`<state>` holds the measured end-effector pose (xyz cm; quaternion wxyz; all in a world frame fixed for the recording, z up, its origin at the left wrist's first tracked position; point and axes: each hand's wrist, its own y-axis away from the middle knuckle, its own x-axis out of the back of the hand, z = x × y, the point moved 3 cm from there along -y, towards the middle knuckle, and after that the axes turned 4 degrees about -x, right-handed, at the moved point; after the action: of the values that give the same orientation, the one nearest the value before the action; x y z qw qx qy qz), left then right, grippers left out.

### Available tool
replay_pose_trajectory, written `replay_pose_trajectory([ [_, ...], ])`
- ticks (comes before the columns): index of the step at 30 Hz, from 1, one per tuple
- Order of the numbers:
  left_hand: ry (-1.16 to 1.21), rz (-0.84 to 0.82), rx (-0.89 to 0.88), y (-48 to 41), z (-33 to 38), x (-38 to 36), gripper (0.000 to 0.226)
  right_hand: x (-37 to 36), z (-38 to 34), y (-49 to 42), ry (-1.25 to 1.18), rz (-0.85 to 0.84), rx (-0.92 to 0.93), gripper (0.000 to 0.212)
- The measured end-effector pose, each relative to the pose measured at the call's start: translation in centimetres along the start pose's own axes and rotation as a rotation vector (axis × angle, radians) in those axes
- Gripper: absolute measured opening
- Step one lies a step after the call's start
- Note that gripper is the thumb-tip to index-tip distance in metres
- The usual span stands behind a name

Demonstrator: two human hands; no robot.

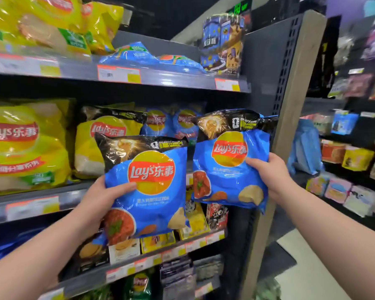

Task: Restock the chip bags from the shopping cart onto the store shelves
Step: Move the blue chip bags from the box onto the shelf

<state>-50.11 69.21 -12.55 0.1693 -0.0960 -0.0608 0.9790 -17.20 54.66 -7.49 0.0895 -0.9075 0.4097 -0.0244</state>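
Grips: 2, left grip (100,198) and right grip (268,169). Glossy blue plastic chip bags: 6.
- 1 per grip: left-held bag (152,191), right-held bag (230,169)
- 2 upright blue bags (156,124) on grey metal middle shelf (30,202)
- 2 flat blue bags (130,54) on top shelf (171,80)

Yellow plastic chip bags: 2 middle yellow bags (24,148), at least 2 top yellow bags (37,22).

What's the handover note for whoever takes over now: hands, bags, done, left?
Left hand grips a blue chip bag by its left edge, upright, in front of the middle shelf.
Right hand grips a second blue bag by its right edge, higher, near the shelf's right end.
Done: matching blue bags already stand at the back of that shelf; neither held bag is shelved.
Left: set both there, likely. Cart out of view; remaining stock unknown.
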Motion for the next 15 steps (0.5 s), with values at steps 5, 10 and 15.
replay_pose_trajectory([
  [5, 0.002, 0.067, -0.028, -1.3, 1.2, -3.3, 0.066, 0.0, -0.9, -6.1, -0.024, -0.124, 0.008, 0.023],
  [10, 0.041, 0.141, -0.032, -2.4, 1.3, -6.3, 0.049, -0.7, -1.0, -11.1, -0.079, -0.195, -0.025, 0.027],
  [15, 0.025, 0.157, -0.041, -4.2, 2.1, -8.4, 0.032, -2.8, -0.5, -14.1, -0.077, -0.216, -0.053, 0.026],
])
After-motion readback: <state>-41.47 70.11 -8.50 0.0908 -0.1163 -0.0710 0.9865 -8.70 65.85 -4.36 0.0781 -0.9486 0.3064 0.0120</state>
